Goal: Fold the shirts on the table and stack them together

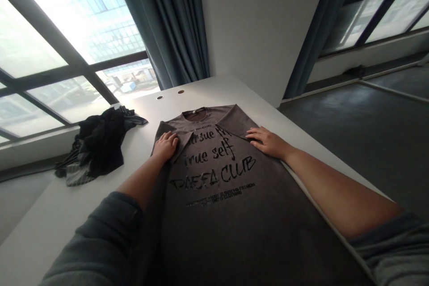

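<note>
A dark grey-brown T-shirt with black printed lettering lies front side up on the white table, its collar at the far end. Both sleeves are folded inward over the chest. On the left sleeve fold rests my left hand, palm down with the fingers extended. My right hand lies flat at the edge of the other folded sleeve, fingers pointing inward and slightly apart. Neither hand grips the cloth. The shirt's lower hem runs out of view toward me.
A heap of black and striped clothes sits at the table's left edge. Two round holes show near the far end. Beyond are a window, a blue curtain and a white pillar. Grey floor lies to the right.
</note>
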A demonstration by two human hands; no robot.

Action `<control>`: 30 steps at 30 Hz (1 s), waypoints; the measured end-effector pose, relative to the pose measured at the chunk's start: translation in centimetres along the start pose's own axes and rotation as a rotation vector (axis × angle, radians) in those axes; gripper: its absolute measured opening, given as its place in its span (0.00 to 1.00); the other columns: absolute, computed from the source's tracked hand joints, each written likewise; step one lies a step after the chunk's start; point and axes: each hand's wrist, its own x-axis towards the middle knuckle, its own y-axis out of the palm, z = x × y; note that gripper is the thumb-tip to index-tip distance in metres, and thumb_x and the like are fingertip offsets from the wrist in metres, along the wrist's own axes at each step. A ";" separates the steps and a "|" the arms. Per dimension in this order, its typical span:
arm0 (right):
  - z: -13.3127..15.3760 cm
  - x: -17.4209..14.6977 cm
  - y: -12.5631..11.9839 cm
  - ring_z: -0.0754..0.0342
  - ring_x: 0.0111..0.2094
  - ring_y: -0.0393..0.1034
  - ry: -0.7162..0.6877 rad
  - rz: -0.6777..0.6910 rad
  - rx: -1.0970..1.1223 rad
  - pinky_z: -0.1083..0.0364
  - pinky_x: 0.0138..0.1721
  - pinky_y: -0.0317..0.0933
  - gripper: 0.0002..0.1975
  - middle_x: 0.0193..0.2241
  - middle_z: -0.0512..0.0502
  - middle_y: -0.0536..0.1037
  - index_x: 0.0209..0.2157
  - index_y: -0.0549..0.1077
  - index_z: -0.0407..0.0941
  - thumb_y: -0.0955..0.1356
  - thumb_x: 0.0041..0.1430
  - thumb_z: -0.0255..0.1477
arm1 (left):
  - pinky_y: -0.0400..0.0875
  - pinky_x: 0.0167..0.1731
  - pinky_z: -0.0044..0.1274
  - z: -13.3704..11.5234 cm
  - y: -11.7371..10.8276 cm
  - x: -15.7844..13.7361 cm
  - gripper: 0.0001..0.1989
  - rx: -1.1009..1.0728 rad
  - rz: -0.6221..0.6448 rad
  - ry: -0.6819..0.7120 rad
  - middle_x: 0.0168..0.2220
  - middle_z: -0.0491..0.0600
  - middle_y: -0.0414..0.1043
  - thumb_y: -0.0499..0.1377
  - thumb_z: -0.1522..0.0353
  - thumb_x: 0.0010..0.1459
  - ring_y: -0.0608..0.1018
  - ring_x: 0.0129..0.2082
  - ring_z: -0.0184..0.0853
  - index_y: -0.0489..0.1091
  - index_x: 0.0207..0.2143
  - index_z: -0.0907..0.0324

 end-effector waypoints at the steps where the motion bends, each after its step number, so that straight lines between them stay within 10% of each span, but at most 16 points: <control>1: 0.1 0.0 0.0 0.40 0.62 0.71 0.006 0.016 0.001 0.31 0.70 0.54 0.16 0.57 0.44 0.80 0.52 0.81 0.52 0.67 0.66 0.35 | 0.54 0.71 0.38 0.8 -0.1 0.7 0.30 0.021 0.013 -0.019 0.75 0.53 0.54 0.43 0.56 0.75 0.56 0.75 0.49 0.62 0.72 0.57; 13: 0.3 0.0 -0.2 0.41 0.60 0.74 0.015 0.040 0.031 0.32 0.71 0.54 0.16 0.56 0.46 0.81 0.52 0.81 0.54 0.66 0.67 0.36 | 0.46 0.72 0.43 3.6 -0.9 6.0 0.31 0.204 0.051 0.096 0.77 0.51 0.48 0.42 0.55 0.74 0.48 0.77 0.47 0.58 0.74 0.52; 30: 0.1 -0.2 -0.1 0.42 0.61 0.73 0.029 0.043 0.030 0.32 0.71 0.53 0.16 0.57 0.47 0.80 0.53 0.80 0.55 0.66 0.67 0.36 | 0.49 0.71 0.46 7.4 1.1 7.2 0.35 0.129 0.067 -0.180 0.77 0.57 0.48 0.38 0.55 0.72 0.50 0.76 0.50 0.54 0.75 0.59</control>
